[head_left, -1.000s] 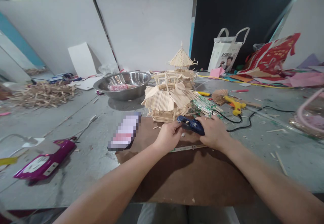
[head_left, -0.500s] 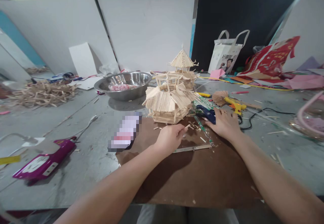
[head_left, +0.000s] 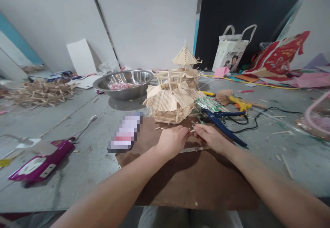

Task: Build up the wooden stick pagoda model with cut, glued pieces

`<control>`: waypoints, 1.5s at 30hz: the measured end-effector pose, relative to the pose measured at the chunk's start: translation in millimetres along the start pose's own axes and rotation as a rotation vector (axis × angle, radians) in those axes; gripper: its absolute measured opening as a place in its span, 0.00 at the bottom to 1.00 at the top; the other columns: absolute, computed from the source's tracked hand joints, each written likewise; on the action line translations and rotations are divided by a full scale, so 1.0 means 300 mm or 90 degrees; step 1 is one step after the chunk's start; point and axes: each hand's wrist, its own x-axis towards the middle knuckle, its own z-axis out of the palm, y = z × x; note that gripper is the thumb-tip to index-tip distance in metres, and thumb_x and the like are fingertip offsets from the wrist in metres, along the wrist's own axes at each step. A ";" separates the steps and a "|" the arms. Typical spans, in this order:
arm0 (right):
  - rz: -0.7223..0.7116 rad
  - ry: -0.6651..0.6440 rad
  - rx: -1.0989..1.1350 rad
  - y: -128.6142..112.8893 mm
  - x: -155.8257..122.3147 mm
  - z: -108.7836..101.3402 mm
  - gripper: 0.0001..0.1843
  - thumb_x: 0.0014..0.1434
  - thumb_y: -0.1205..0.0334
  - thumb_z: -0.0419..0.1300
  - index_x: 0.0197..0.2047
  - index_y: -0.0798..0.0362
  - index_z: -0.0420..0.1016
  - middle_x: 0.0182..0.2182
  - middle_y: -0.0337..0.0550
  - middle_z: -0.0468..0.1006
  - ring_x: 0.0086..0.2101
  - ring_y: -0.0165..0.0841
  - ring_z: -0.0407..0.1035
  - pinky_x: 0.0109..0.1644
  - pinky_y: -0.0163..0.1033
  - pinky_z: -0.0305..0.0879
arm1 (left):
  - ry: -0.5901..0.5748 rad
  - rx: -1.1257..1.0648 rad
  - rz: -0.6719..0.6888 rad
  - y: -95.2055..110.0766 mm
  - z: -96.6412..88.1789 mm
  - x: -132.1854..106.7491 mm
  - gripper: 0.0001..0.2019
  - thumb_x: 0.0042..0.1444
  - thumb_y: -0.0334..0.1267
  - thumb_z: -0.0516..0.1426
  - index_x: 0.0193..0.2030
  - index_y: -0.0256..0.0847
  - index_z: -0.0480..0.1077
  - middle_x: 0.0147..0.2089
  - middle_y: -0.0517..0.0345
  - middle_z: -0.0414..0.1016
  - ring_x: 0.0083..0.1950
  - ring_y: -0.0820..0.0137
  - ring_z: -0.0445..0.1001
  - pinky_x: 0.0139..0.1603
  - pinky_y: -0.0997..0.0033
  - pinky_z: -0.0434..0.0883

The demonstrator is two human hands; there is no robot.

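Note:
Over the brown mat (head_left: 196, 183), my left hand (head_left: 172, 139) pinches a short wooden stick (head_left: 192, 131). From the other side, my right hand (head_left: 211, 138) has its fingers closed at the stick's far end. Just beyond both hands stands a pavilion model (head_left: 168, 100) built of thin sticks, with a sloping roof and an open top. Blue-handled pliers (head_left: 219, 123) lie with handles apart, right of the model and beside my right hand. A narrow ruler (head_left: 194, 149) lies on the mat, partly hidden by my hands. Tiny stick offcuts are scattered near the fingers.
A blurred-out phone (head_left: 125, 131) lies left of the mat. Farther out are a purple power strip (head_left: 42, 164), a steel basin (head_left: 126, 90) and a stick pile (head_left: 41, 92). A peaked-roof model (head_left: 185, 56) stands behind. Right lie a yellow glue gun (head_left: 239, 106) and its cable.
My right hand has let go of the blue-handled pliers, which now lie on the table. It has moved left to the short stick in my left hand.

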 end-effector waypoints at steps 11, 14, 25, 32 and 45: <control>0.103 0.007 0.284 -0.015 -0.007 0.036 0.21 0.50 0.44 0.49 0.19 0.52 0.54 0.16 0.29 0.50 0.16 0.22 0.44 0.19 0.32 0.40 | 0.012 -0.023 0.026 0.005 0.023 -0.005 0.13 0.57 0.36 0.44 0.29 0.36 0.67 0.23 0.57 0.69 0.24 0.74 0.66 0.24 0.78 0.58; 0.122 0.025 0.326 -0.024 -0.010 0.043 0.21 0.48 0.44 0.52 0.19 0.52 0.54 0.15 0.28 0.49 0.16 0.21 0.42 0.19 0.32 0.38 | 0.016 -0.100 0.012 0.008 0.029 -0.004 0.13 0.57 0.33 0.44 0.28 0.36 0.67 0.24 0.56 0.70 0.26 0.74 0.68 0.25 0.78 0.60; 0.142 0.074 0.411 -0.019 -0.014 0.066 0.20 0.47 0.47 0.54 0.18 0.53 0.55 0.15 0.29 0.50 0.15 0.21 0.43 0.18 0.31 0.37 | 0.057 -0.231 -0.044 0.021 0.044 -0.006 0.11 0.54 0.31 0.46 0.25 0.36 0.67 0.22 0.58 0.68 0.24 0.77 0.64 0.25 0.79 0.60; 0.148 0.081 0.459 -0.023 -0.019 0.070 0.19 0.49 0.49 0.53 0.18 0.53 0.55 0.14 0.29 0.49 0.14 0.20 0.42 0.18 0.30 0.36 | 0.055 -0.287 -0.065 0.032 0.044 -0.006 0.13 0.55 0.33 0.45 0.23 0.36 0.65 0.20 0.61 0.65 0.22 0.78 0.61 0.24 0.80 0.57; -0.012 0.259 0.276 -0.005 0.000 -0.027 0.16 0.53 0.50 0.50 0.23 0.52 0.59 0.17 0.32 0.55 0.16 0.23 0.49 0.18 0.31 0.45 | -0.065 -0.638 -0.267 0.021 0.028 0.013 0.15 0.52 0.45 0.49 0.25 0.36 0.66 0.16 0.66 0.61 0.15 0.81 0.55 0.16 0.80 0.52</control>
